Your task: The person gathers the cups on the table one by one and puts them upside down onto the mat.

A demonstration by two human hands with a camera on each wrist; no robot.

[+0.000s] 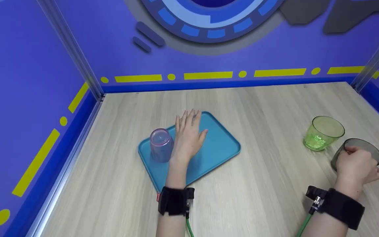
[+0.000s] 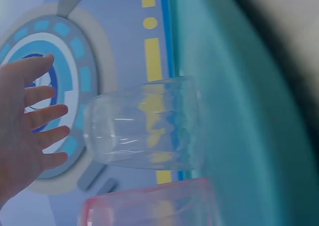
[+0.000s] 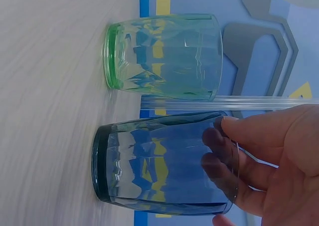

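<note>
My left hand is held over the blue-green tray with its fingers straight. Just to its left, an upside-down pinkish glass stands on the tray. The left wrist view shows a clear glass, also upside down, beside the pink one; from the head it is hidden by the hand. On the right, my right hand holds an upright dark grey glass by its rim, fingertips showing through the glass. An upright green glass stands right beside it.
The wooden table carries the tray at left of centre and the upright glasses at right. Blue panels close off the back and sides. A green cable trails from each wrist strap.
</note>
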